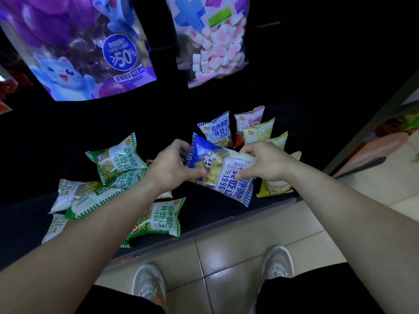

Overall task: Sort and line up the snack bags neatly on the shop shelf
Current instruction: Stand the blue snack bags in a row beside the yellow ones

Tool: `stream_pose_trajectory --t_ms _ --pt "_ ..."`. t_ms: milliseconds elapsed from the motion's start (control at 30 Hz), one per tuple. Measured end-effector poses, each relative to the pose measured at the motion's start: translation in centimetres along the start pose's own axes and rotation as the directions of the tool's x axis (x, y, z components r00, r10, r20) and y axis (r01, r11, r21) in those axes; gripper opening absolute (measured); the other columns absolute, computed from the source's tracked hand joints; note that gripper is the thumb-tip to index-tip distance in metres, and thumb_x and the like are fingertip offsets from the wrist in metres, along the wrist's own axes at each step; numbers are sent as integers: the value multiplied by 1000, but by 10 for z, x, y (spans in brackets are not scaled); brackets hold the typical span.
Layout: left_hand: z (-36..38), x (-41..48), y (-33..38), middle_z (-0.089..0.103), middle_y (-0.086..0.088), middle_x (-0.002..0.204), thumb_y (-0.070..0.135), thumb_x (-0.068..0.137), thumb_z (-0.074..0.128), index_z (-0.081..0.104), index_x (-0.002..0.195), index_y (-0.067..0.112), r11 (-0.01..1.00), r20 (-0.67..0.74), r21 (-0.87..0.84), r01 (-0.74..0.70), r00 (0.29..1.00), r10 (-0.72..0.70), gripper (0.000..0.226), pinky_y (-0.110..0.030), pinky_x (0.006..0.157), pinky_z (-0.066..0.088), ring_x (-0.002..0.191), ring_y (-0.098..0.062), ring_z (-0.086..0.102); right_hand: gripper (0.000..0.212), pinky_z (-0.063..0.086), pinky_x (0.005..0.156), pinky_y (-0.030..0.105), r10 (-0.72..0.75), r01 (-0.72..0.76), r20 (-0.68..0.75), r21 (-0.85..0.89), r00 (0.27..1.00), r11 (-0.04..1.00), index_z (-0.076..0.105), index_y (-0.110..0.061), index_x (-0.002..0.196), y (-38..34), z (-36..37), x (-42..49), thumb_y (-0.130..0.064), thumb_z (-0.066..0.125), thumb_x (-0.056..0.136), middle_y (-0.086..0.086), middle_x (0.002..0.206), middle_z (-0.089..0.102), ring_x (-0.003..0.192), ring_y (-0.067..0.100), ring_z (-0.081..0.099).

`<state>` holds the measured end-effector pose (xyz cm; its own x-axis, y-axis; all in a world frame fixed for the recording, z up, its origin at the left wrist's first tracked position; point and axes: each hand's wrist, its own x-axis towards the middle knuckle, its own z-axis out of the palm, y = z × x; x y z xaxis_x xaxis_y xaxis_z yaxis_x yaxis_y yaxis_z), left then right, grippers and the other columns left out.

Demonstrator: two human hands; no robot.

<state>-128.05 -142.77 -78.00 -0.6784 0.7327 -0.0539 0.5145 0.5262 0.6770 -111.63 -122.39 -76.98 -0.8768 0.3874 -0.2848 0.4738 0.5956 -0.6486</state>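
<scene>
Both hands hold one blue-and-white snack bag (pixel 223 171) above the dark low shelf (pixel 208 207). My left hand (pixel 172 165) grips its left end and my right hand (pixel 264 162) grips its right end. Behind it stand another blue bag (pixel 216 129), a red bag (pixel 246 120) and a few yellow bags (pixel 260 132), upright in a row at the right. Several green bags (pixel 118 160) lie jumbled on the left of the shelf, partly hidden by my left forearm.
A purple candy bag (pixel 74 46) and a marshmallow bag (pixel 213 37) hang above the shelf. The shelf's front edge (pixel 181 241) meets a tiled floor (pixel 226 257), where my two shoes (pixel 149 284) stand. Another shelf unit (pixel 385 137) is at the right.
</scene>
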Motion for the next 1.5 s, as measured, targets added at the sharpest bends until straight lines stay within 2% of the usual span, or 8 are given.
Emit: stream_pose_trajectory --t_ms 233,433,667,767,867,1033,1133,1500 --pt "-2 -5 20 27 1 156 67 55 81 15 155 21 865 -81 484 -133 977 196 129 -44 115 26 140 -23 26 39 45 57 31 -34 24 -40 -237 999 971 68 -31 86 -20 -8 -7 -58 85 64 -10 76 67 77 13 63" --pt "-2 -8 29 52 12 140 75 58 71 36 145 37 732 168 608 -306 951 258 102 -43 110 18 130 -12 43 47 29 54 27 -83 64 -34 -379 996 923 66 -39 99 -33 -1 -12 -58 86 61 -12 88 64 87 15 59" --pt "3 -5 7 67 14 89 58 70 78 56 104 36 967 114 239 -87 992 60 46 -38 84 47 84 -7 64 95 53 83 38 -27 24 -185 -19 982 1000 46 -38 136 -20 -5 -8 -60 89 55 -14 112 65 99 10 62" --pt "10 -6 -1 71 8 99 40 73 84 58 104 31 990 149 -139 26 989 -5 42 -43 83 57 89 -9 69 72 56 86 39 -6 12 -80 75 997 997 61 -32 119 -5 -7 -6 -51 92 57 -14 103 70 92 7 67" --pt "18 -7 3 70 5 106 31 71 87 57 112 22 966 208 -238 104 977 -54 52 -42 88 57 97 -11 68 47 56 83 40 -42 46 -116 35 992 998 67 -30 104 -1 -4 -2 -37 92 64 -11 94 71 87 10 68" --pt "11 -3 20 59 17 121 38 63 91 48 134 28 993 34 -75 -93 995 95 84 -22 89 48 107 -1 57 58 48 77 36 -83 51 -111 -270 990 961 62 -38 117 -13 -1 1 -43 89 66 -7 107 64 99 18 59" --pt "9 -2 27 62 13 124 47 65 87 53 133 35 964 151 180 -195 974 169 76 -32 92 51 110 -7 59 55 39 69 33 -98 59 -94 -356 991 933 60 -42 118 -17 3 0 -44 86 69 -5 108 63 99 20 59" --pt "41 40 -6 62 0 131 52 79 75 55 134 34 923 60 384 -24 998 1 61 -34 80 53 108 -20 62 76 51 91 42 109 -150 -192 -219 975 964 38 -29 148 28 -2 -4 -42 75 83 -2 137 53 122 21 53"
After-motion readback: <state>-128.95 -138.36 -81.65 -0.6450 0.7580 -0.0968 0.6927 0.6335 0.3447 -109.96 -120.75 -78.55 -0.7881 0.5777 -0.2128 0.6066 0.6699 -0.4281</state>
